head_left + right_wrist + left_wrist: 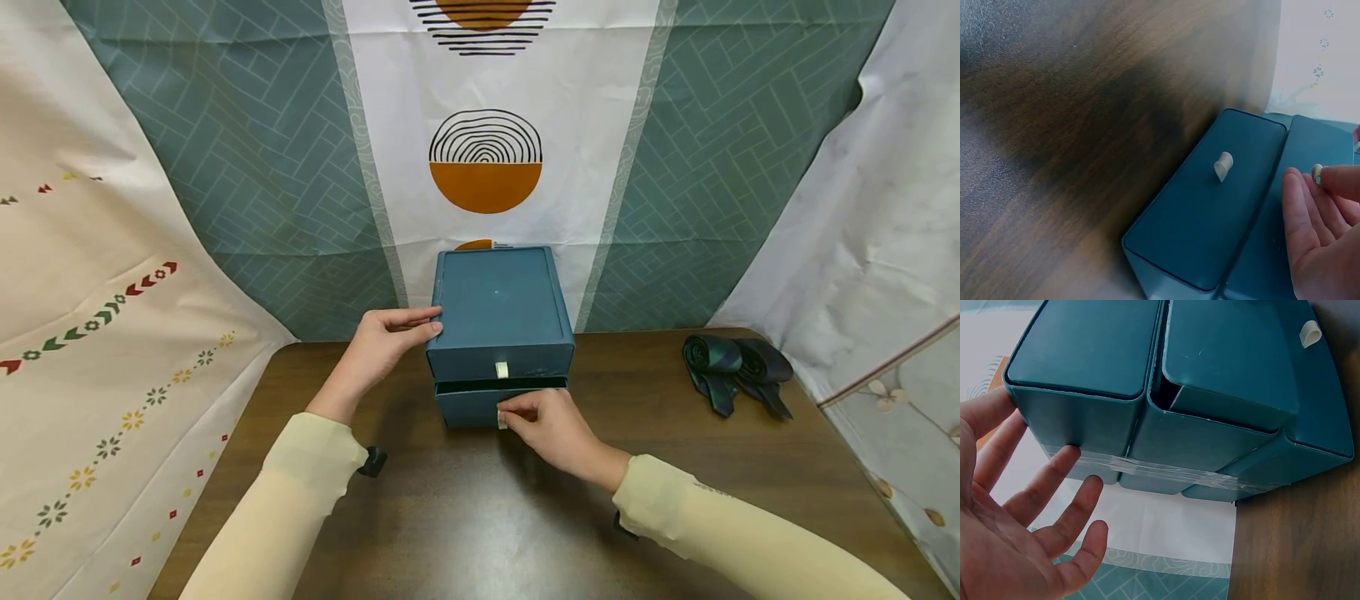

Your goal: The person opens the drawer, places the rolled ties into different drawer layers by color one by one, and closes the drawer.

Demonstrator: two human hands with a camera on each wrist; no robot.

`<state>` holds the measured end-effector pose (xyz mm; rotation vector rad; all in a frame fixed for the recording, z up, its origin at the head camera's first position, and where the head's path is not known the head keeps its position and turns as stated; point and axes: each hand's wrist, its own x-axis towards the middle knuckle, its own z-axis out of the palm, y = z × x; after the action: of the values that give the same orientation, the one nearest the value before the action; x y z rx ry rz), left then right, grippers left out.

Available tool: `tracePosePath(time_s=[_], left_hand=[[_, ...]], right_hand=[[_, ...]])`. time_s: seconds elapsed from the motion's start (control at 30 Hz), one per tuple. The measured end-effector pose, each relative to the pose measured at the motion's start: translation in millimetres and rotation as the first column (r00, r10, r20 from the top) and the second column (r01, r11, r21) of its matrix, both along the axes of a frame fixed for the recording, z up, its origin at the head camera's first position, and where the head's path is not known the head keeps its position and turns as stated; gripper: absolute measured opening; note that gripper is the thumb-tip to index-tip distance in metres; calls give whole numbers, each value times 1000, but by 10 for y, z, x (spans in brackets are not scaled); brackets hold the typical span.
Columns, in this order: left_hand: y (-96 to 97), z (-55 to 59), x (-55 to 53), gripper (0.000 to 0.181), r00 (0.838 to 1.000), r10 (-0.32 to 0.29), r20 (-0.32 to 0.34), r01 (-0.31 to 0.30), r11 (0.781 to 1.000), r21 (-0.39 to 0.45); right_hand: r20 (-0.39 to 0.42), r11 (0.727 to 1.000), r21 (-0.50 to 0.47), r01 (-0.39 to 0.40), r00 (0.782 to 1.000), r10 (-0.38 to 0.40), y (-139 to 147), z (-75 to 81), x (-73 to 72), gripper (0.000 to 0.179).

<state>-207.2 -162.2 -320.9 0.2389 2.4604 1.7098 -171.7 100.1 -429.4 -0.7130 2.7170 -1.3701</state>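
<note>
The right hand (557,429) pinches between thumb and fingertips the cream pull tab (1317,173) of the middle drawer (467,408) in a blue-teal three-drawer cabinet (495,296). The cabinet stands directly behind this pinch. The pinched drawer sits partly pulled out, and a dark gap shows along its upper edge, just above the grip. Straight above the pinch is the top drawer (461,365), flush in its frame, with its own cream tab (502,369) hanging free. Just below the grip, and seen only from the wrists, is the bottom drawer (1200,215), closed, with another loose tab (1224,165).

To the left of the grip and farther back, the left hand (375,354) touches the cabinet's upper left edge with thumb and forefinger, its fingers straight and spread, pinching nothing. Beside those fingers, clear tape (1207,479) runs across the cabinet's left side over all three tiers.

Well apart to the right of the pinch, rolled dark plaid neckties (738,367) lie on the brown wood-grain table (420,517). Beyond the grip, behind the cabinet, hangs a teal and white patterned cloth (277,125). Pale yellow sleeves (750,525) reach to both wrists.
</note>
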Motion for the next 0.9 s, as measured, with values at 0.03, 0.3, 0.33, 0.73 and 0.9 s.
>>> tracePosePath(time_s=[0.03,0.3,0.33,0.73,0.9], left_hand=[[1,-1,-1,40,1000,0,1,0,1000,-1],[1,2,2,40,1000,1,-2,-1,1000,0],[1,1,3,40,1000,1,-2,-1,1000,0],[4,-16,-10,40,1000,5,-2,-5,1000,-9],[1,-9,-11,39,1000,10,-5,-10,1000,-16]], right_hand=[[0,1000,6,-2,1000,2,2,0,3,18],[1,999,45,-29,1000,29,17,40,50,20],[2,998,48,-35,999,35,18,46,56,20],[-8,996,60,-59,998,59,41,57,75,20],[-13,996,64,-56,998,57,36,57,70,20]])
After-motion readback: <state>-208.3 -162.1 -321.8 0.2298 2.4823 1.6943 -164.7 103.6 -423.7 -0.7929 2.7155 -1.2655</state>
